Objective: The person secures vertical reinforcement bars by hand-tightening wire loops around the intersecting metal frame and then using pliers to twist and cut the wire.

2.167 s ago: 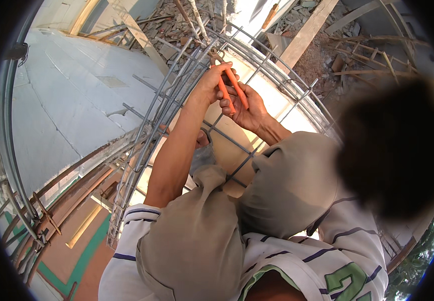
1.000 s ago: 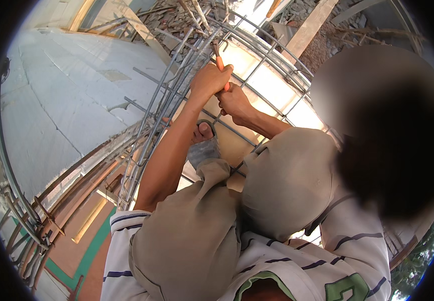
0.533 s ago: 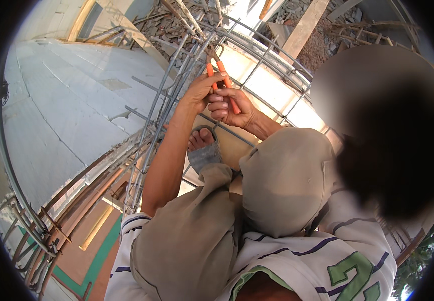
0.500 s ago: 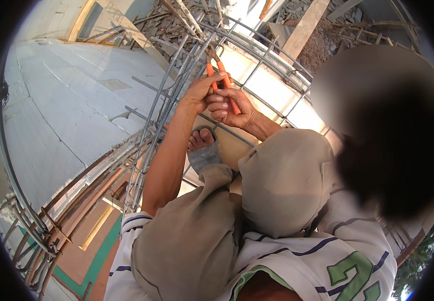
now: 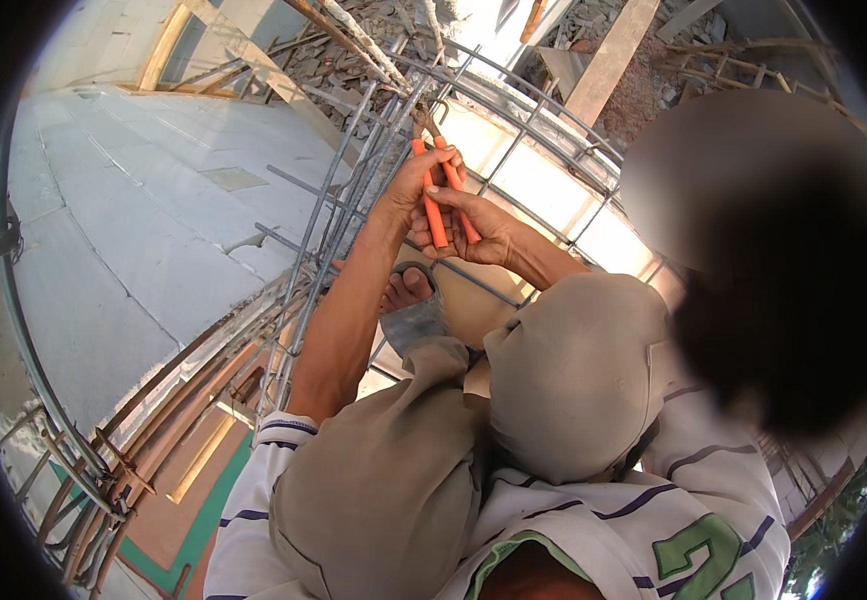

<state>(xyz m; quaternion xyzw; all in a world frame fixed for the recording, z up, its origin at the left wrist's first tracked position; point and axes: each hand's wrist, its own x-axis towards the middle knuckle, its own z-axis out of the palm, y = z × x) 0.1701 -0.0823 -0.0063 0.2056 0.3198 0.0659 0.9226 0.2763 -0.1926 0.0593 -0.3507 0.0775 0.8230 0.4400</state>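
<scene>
Pliers with long orange handles point(image 5: 431, 210) are in both my hands, their metal jaws at the top among the steel bars, near a small bent hook of wire or bar. My left hand point(image 5: 411, 182) grips the upper part of the handles, thumb across them. My right hand point(image 5: 483, 230) is wrapped round the handles lower down, its thumb on the left one. The handles are slightly apart. Below lies a rebar cage point(image 5: 533, 135) over a pale board. My bare toes in a grey sandal point(image 5: 408, 310) show under my hands, between my bent knees in khaki trousers.
At left, beyond bundled bars, lies a white panelled surface point(image 5: 103, 230). Behind are broken rubble point(image 5: 353, 35), a wooden plank point(image 5: 613, 55) and timber framing. Lower left, curved bars point(image 5: 73, 460) cross above a brown and green surface. A dark blur hides the right side.
The pliers turned edge-on about a second ago, then back with both handles showing. Since half a second ago they and both my hands sit slightly lower in view, as does the scene around them.
</scene>
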